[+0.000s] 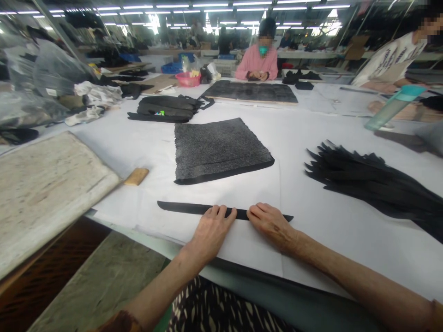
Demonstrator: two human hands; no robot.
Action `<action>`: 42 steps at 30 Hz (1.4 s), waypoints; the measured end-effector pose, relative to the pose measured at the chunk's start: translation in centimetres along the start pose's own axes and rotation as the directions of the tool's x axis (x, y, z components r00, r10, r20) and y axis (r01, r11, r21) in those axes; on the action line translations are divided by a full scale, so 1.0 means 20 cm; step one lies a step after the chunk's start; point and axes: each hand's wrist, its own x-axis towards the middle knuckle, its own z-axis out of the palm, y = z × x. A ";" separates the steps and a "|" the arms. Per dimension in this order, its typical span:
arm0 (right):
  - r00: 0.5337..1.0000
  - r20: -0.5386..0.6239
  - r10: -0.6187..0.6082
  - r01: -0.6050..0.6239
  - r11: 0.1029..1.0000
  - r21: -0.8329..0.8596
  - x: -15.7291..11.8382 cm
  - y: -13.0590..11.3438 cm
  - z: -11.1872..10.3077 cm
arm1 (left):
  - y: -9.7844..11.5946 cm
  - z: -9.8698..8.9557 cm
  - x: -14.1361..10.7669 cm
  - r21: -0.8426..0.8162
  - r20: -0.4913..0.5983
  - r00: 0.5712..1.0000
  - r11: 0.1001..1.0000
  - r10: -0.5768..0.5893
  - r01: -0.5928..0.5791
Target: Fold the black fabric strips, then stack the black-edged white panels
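Note:
A narrow black fabric strip [183, 207] lies crosswise on the white-covered table [138, 216] close to its front edge. My left hand [212, 228] grips the strip right of its middle, fingers curled over it. A short way to the right, my right hand [272, 224] is closed on the same strip near its pointed right end. What the fingertips do underneath is hidden. Just beyond the strip sits a flat stack of dark speckled fabric pieces [221, 147] with ragged sides and a smooth black front edge.
To the right fans a pile of black strips [374, 184]. At left are a worn pale board [48, 184] and a small wooden block [136, 176]. A black bundle [166, 108] and a dark panel [252, 91] lie farther back. A co-worker in pink [256, 62] sits opposite; a bottle [394, 108] stands right.

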 end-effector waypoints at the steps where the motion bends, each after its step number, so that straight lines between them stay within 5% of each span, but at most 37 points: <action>1: 1.000 -0.002 0.003 -0.003 1.000 0.002 0.00 0.00 0.00 | 0.02 -0.02 0.01 0.020 0.020 1.000 1.000 -0.013 0.013; 6: 1.000 -0.028 0.007 -0.007 1.000 0.003 -0.01 0.01 0.00 | 0.07 -0.07 0.06 0.069 0.108 0.993 0.997 -0.048 0.041; 14: 0.999 0.024 0.025 -0.024 0.999 -0.021 -0.10 0.05 -0.04 | 0.01 -0.04 0.02 0.018 0.077 0.997 1.000 -0.019 0.018; 22: 0.999 0.018 0.043 -0.043 0.999 -0.029 -0.11 0.05 -0.04 | 0.16 -0.06 0.14 -0.093 -0.007 0.994 0.990 0.111 -0.111; 30: 0.994 0.084 0.070 -0.067 0.997 -0.035 -0.24 0.12 -0.13 | 0.18 -0.03 0.17 -0.052 -0.044 0.989 0.988 0.141 -0.143; 42: 0.975 0.146 0.168 -0.171 0.985 0.003 -0.39 0.17 -0.18 | 0.33 -0.18 0.25 0.004 0.151 0.987 0.998 0.057 -0.058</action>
